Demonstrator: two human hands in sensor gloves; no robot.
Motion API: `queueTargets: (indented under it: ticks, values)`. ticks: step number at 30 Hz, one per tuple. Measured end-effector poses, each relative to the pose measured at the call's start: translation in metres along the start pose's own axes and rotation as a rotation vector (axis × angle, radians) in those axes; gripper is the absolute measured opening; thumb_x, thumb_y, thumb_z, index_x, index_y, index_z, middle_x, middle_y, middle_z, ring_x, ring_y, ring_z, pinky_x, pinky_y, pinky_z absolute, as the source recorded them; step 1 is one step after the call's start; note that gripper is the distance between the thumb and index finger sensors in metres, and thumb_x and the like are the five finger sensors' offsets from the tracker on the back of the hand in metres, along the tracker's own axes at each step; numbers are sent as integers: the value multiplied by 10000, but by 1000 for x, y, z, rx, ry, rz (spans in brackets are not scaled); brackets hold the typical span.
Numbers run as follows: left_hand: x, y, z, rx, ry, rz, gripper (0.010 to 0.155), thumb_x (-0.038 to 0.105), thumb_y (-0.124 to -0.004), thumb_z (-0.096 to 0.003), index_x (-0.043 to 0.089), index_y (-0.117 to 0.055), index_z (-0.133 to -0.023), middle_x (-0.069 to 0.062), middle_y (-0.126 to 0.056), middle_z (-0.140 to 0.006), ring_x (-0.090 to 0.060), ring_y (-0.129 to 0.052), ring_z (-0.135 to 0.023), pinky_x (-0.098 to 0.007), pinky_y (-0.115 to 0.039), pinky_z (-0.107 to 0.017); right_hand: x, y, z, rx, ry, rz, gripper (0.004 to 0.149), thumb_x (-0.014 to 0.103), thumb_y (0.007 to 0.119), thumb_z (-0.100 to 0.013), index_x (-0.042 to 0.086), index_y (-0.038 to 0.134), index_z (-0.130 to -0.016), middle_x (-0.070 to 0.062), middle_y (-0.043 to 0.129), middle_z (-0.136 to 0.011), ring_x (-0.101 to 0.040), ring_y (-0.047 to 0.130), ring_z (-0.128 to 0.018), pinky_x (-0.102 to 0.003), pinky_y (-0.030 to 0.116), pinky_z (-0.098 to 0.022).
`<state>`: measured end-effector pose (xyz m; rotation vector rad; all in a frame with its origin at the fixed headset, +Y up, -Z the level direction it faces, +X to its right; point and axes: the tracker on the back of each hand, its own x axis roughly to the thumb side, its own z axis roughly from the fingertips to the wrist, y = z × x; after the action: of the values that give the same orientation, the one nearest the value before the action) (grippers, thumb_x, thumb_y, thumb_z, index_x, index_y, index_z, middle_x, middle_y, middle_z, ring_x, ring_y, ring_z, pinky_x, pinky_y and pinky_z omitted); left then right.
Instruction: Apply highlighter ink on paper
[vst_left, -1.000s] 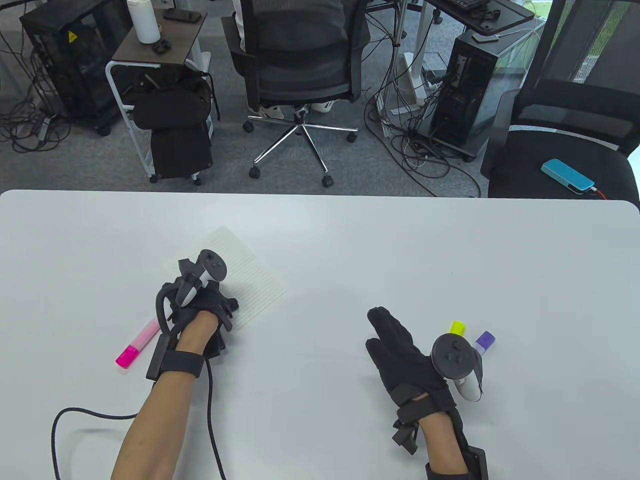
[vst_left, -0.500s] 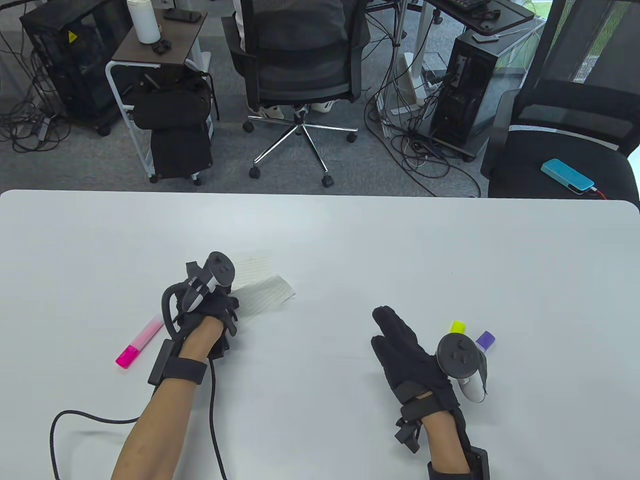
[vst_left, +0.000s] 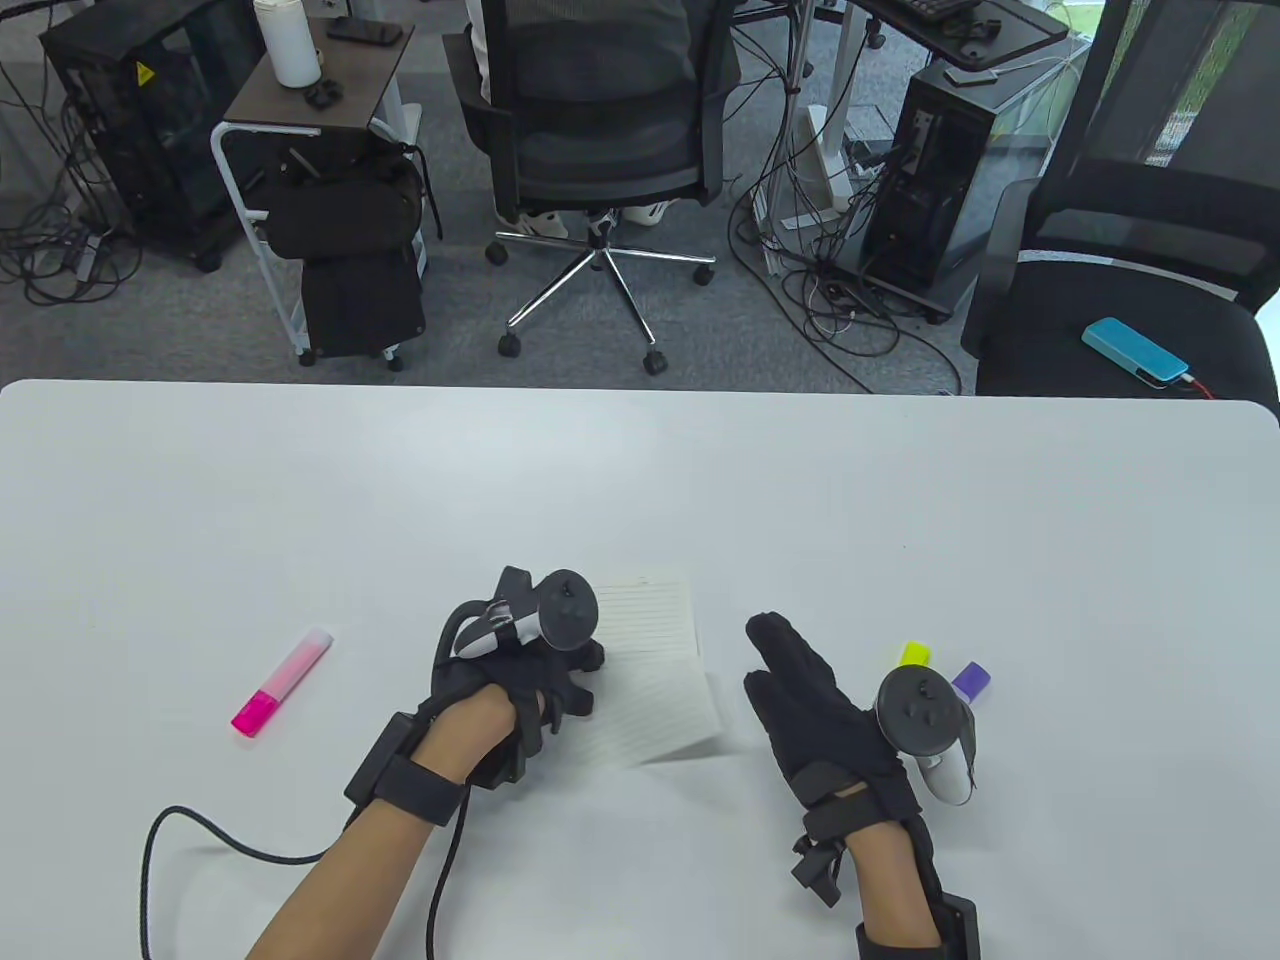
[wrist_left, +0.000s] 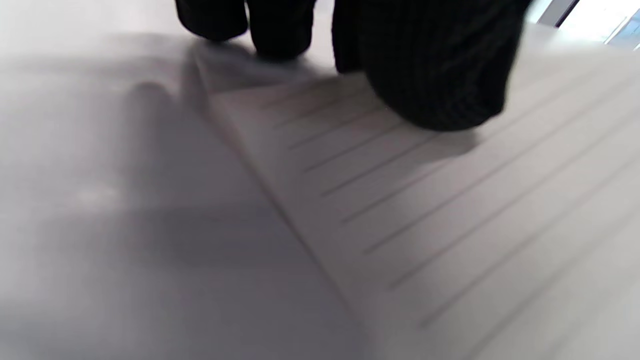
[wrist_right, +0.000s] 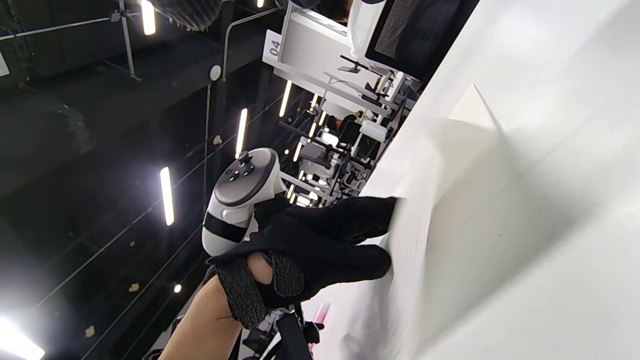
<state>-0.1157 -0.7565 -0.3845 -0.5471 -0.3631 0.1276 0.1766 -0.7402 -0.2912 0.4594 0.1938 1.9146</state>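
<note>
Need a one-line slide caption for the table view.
Left hand presses on lined paper at table centre; right hand rests beside it.

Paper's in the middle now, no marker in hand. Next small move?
Probably the right hand reaching for the yellow highlighter just beside it. The left hand presses on the lined paper, which lies between the hands; the right hand holds nothing, and the pink highlighter lies farther off to the left.

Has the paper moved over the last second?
Yes. The left hand has slid the paper right and toward the person, away from the pink highlighter, which has stayed put, to lie near the right hand.
</note>
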Motion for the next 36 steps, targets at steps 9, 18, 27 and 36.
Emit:
queueTargets:
  ticks: [9, 18, 27, 36]
  values:
    - [7, -5, -5, -4, 6, -49, 705, 440, -908, -384, 379, -612, -1021, -73, -451, -1137, -389, -504, -1064, -658, -381, -744, 1, -1, 1, -1, -12, -5, 685, 545, 547, -671, 203, 273, -1198, -185, 176, -1272, -565, 101, -1086, -790, 124, -666]
    - [1, -10, 6, 45, -19, -27, 721, 403, -915, -387, 378, -594, -1031, -64, -443, -1143, -393, -479, -1071, -659, -371, -745, 2, 4, -1, 23, -14, 6, 684, 547, 546, -671, 208, 271, -1198, -167, 177, -1276, -561, 100, -1089, -790, 125, -668]
    - [-73, 29, 104, 458, 226, 73, 675, 426, -871, -392, 261, -662, -1011, -74, -566, -1123, -395, -517, -1052, -658, -397, -742, 4, 5, -1, 18, -32, 8, 681, 549, 544, -670, 212, 275, -1198, -162, 182, -1278, -557, 106, -1093, -789, 132, -673]
    - [-212, -26, 149, 259, 919, 292, 806, 446, -832, -412, 151, -435, -1048, -148, -338, -1120, -454, -339, -1040, -671, -315, -734, 3, 12, -4, 42, -14, 34, 683, 548, 545, -670, 209, 275, -1198, -165, 185, -1278, -558, 109, -1093, -789, 132, -673]
